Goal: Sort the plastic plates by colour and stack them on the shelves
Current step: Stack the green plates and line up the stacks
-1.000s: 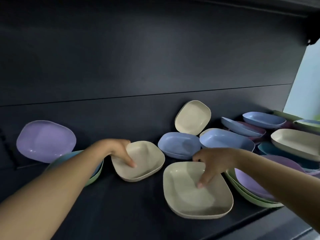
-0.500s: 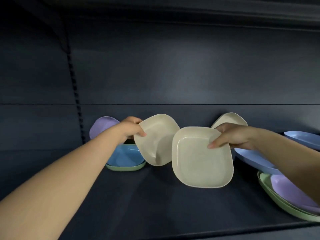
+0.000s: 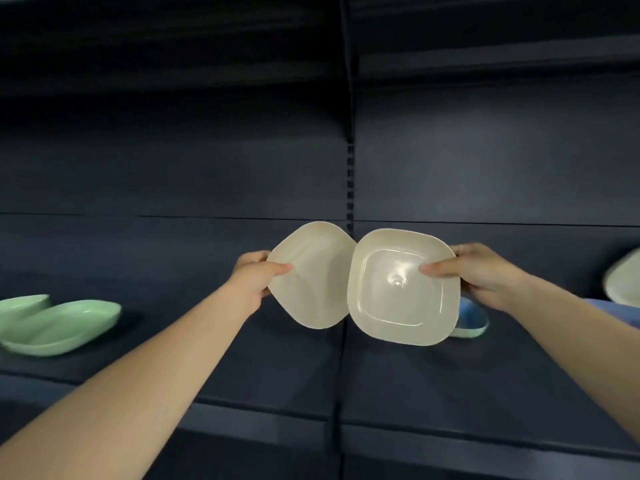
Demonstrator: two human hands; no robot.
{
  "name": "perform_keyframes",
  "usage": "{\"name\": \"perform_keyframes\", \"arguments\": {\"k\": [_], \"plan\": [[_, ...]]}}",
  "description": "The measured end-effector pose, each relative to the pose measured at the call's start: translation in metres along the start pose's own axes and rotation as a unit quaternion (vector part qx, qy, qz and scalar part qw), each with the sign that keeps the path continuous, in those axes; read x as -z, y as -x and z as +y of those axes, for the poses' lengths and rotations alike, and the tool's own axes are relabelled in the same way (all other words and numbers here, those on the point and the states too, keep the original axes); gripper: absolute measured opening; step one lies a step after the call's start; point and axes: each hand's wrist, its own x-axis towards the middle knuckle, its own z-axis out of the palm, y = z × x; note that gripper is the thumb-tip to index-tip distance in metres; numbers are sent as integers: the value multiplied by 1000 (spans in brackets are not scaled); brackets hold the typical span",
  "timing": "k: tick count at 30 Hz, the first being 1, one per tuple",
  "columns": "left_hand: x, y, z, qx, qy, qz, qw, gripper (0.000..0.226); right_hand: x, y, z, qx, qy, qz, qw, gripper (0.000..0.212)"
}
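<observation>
My left hand [image 3: 254, 278] grips the left rim of a cream plastic plate [image 3: 313, 277], held up on edge with its hollow facing me. My right hand [image 3: 479, 275] grips the right rim of a second cream plate [image 3: 398, 306], also held on edge in the air, thumb on its inner face. The two cream plates overlap slightly at the middle, the right one in front. Both hang above the dark shelf [image 3: 311, 375]. Two green plates [image 3: 65, 325] lie on the shelf at the far left.
A blue plate on a green one [image 3: 472, 318] sits on the shelf behind the right cream plate. Another cream plate [image 3: 623, 280] leans at the right edge, blurred. A slotted upright [image 3: 349, 181] divides the dark back panel. Another shelf edge runs overhead.
Both hands lifted the cream plates off the shelf and carried them leftward. The view swung left, so the mixed pile left the frame and the green plates came into sight.
</observation>
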Motion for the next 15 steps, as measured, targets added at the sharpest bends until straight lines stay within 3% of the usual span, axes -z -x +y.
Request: {"name": "perform_keyframes", "arguments": {"k": [6, 14, 15], "plan": [[128, -1, -20, 27, 29, 89, 995, 13, -117, 18, 6, -13, -56, 14, 998, 26], [218, -19, -47, 74, -21, 100, 992, 18, -203, 23, 7, -37, -73, 7, 997, 13], [223, -25, -50, 79, -37, 90, 992, 27, -208, 19, 6, -38, -71, 4, 997, 12]]}}
